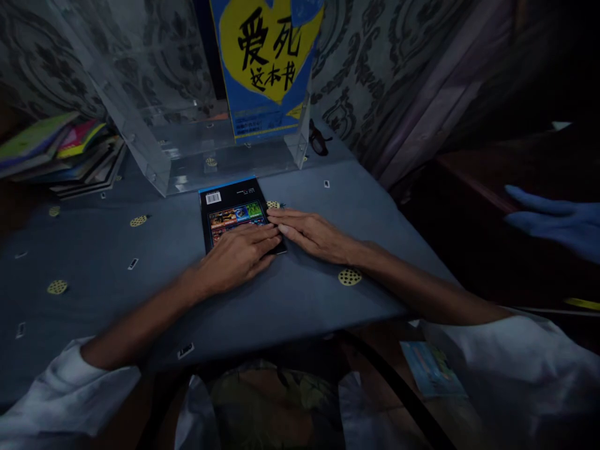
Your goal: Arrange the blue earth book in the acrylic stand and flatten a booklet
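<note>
A black book (229, 197) with a barcode and rows of small colourful pictures lies on the blue-grey tablecloth. My left hand (241, 250) rests flat across its lower part, fingers stretched to the right, and hides some of the pictures. At the book's right edge lies my right hand (312, 234), its fingers extended and their tips close to the left hand's fingertips. Neither hand is wrapped round anything. Behind the book stands a clear acrylic rack (187, 169), holding a blue and yellow book (269, 69) with large Chinese characters.
Several books and booklets (65, 150) are piled at the left. Dark glasses (319, 139) lie right of the rack, near the patterned curtain (351, 75). A blue-gloved hand (557, 215) reaches in from the right. Below the table's edge, a light-blue printed item (431, 369) shows.
</note>
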The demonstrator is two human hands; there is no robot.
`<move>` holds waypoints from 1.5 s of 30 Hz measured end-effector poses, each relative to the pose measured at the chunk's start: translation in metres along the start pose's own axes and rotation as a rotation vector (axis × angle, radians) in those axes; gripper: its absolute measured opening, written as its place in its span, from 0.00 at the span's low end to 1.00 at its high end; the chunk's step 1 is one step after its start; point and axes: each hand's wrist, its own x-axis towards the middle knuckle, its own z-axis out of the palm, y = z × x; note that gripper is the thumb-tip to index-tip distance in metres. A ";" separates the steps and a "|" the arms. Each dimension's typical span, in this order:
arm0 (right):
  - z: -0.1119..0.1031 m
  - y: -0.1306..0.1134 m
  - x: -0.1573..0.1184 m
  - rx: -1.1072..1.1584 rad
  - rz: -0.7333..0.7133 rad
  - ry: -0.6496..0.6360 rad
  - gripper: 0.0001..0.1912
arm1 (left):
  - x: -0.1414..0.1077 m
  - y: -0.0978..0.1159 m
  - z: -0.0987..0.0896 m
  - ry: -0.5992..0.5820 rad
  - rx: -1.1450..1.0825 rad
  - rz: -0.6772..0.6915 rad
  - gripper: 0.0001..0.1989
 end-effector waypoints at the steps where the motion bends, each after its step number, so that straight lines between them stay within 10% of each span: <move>1: 0.000 -0.001 -0.002 0.003 0.002 0.000 0.25 | 0.000 0.002 0.000 0.006 0.003 0.004 0.17; 19: 0.010 -0.035 -0.057 -0.096 -0.011 -0.018 0.24 | -0.009 0.068 -0.001 -0.169 0.401 -0.079 0.18; 45: 0.017 -0.042 -0.033 -0.319 -0.245 -0.082 0.21 | -0.106 0.071 -0.012 0.005 0.272 -0.458 0.24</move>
